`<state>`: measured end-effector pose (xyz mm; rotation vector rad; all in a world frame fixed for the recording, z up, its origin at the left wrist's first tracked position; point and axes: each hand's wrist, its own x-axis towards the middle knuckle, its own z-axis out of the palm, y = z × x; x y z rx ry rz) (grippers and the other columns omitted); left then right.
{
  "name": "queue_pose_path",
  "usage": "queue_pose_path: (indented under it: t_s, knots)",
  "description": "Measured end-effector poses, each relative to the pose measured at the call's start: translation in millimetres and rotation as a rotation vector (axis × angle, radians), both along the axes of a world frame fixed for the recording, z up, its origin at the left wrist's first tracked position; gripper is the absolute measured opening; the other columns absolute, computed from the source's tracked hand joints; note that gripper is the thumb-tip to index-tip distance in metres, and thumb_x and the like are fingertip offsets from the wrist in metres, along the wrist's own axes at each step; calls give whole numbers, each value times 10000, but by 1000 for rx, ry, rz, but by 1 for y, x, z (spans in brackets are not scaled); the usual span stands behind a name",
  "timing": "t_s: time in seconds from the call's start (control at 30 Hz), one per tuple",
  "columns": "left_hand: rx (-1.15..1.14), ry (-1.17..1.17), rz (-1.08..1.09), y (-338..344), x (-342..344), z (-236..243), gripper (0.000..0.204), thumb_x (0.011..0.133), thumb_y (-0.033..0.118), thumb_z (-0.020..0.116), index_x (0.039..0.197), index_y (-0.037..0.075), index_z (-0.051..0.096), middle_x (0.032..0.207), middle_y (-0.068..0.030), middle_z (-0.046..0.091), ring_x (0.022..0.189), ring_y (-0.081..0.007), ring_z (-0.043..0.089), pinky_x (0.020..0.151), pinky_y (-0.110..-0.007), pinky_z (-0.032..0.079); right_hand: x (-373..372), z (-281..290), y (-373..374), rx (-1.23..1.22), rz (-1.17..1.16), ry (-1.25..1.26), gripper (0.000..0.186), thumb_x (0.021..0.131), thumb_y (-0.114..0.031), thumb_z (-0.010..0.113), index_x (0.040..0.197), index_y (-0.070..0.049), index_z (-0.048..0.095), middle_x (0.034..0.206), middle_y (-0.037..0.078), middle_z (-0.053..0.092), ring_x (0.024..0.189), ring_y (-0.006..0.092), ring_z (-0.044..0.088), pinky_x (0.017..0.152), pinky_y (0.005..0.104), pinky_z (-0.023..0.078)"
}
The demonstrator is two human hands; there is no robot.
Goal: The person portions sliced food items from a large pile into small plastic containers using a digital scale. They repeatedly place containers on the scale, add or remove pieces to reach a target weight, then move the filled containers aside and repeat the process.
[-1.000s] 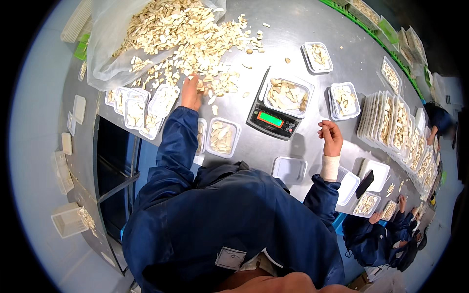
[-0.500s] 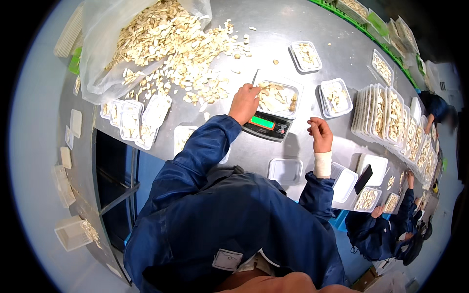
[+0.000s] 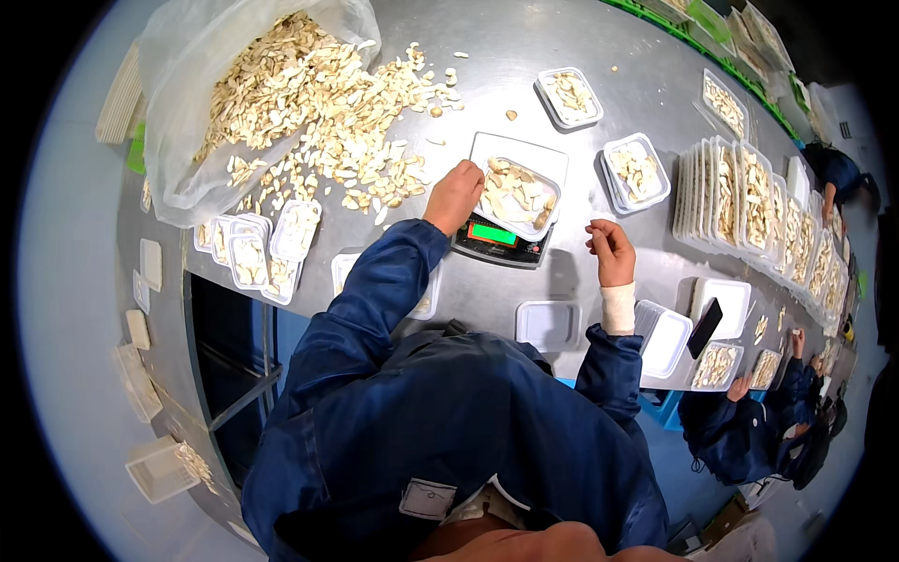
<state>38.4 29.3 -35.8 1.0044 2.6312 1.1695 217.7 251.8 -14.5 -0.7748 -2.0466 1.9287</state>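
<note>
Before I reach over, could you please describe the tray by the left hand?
On the metal table, find the digital scale with a green display. Over it is a white tray of pale slices, the left hand at its edge. No other tray overlaps a scale.

left hand (image 3: 456, 195) out front, pinched — right hand (image 3: 611, 251) nearer the body, loosely curled

1. Head cam: left fisheye of head-worn pair, upright, looking steeply down.
2. Jacket (image 3: 449, 403) closest, lower centre; left hand (image 3: 455, 197), right hand (image 3: 611, 251) farther out.
3. Steel table's (image 3: 646, 103) near edge crosses mid-frame.
</note>
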Motion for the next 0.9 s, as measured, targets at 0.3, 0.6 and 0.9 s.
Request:
queue_pose_path:
  t_s: [0.3,0.6,0.9]
  knots:
    - [-159,22,-33,-1,1,12,240,754,152,562,976,75,515,852,-106,493,763,-298,533,642,-363,441,4,-4,0,-13,4,0,170,848,-97,495,989,-20,551,868,40,606,674,84,537,596,208,426]
    - [-140,24,-10,6,-3,1,132,767,154,545,856,69,497,827,-104,496,715,-308,534,604,-374,438,2,-3,-1,-18,-1,-16,172,849,-94,495,990,-13,552,863,45,605,677,86,541,605,208,435]
    - [398,-312,345,-24,-24,5,119,780,49,561,885,38,506,734,-40,496,597,-93,460,545,-231,391,-1,-5,2,5,-1,-22,165,846,-93,504,983,-17,555,852,42,607,672,85,543,595,208,436]
